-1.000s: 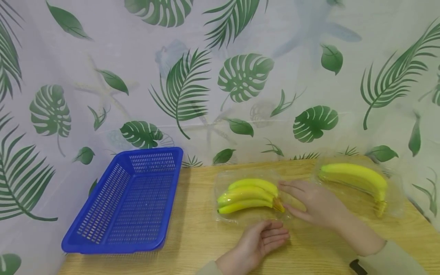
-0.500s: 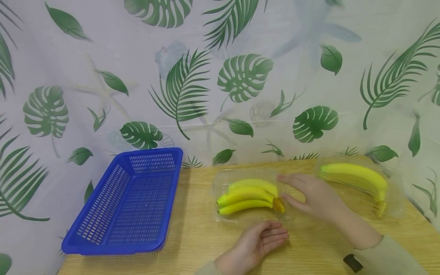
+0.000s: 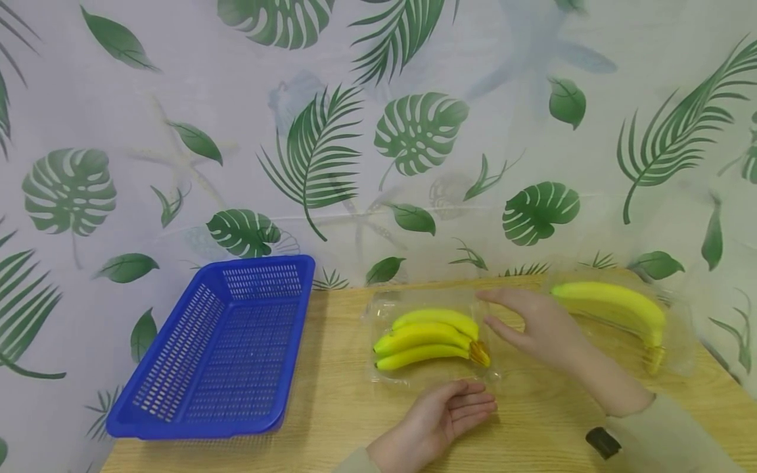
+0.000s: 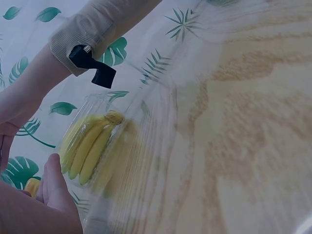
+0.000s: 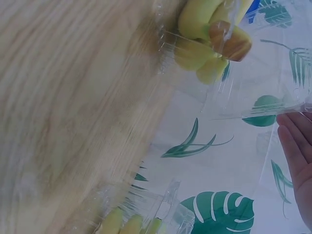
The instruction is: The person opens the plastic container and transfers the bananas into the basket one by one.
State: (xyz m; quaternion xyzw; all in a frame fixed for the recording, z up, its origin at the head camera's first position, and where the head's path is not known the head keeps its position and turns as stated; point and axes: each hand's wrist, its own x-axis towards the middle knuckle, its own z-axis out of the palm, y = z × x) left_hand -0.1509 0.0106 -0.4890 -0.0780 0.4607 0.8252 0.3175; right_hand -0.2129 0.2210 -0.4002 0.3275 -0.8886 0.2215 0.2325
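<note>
A bunch of bananas (image 3: pixel 428 338) sits in a clear plastic clamshell box (image 3: pixel 384 378) in the middle of the table. My right hand (image 3: pixel 544 328) is at the box's right side, thumb and fingers spread apart. In the right wrist view, straight fingertips (image 5: pixel 287 129) touch the edge of the raised clear lid (image 5: pixel 253 100), above the banana stem. My left hand (image 3: pixel 440 420) lies just in front of the box, palm facing right and fingers extended, holding nothing. In the left wrist view, the left hand (image 4: pixel 56 195) is beside the bananas.
A blue perforated plastic basket (image 3: pixel 236 355) stands on the left of the wooden table (image 3: pixel 331 420). Behind the right hand, a second clear box holds bananas (image 3: pixel 615 299). A leaf-patterned curtain (image 3: pixel 355 164) hangs along the table's back edge. The right wrist wears a black device (image 3: pixel 603 441).
My right hand has risen slightly toward the back, and the lid's edge has lifted with it. Reflections over the bananas have cleared. The left hand has hardly moved.
</note>
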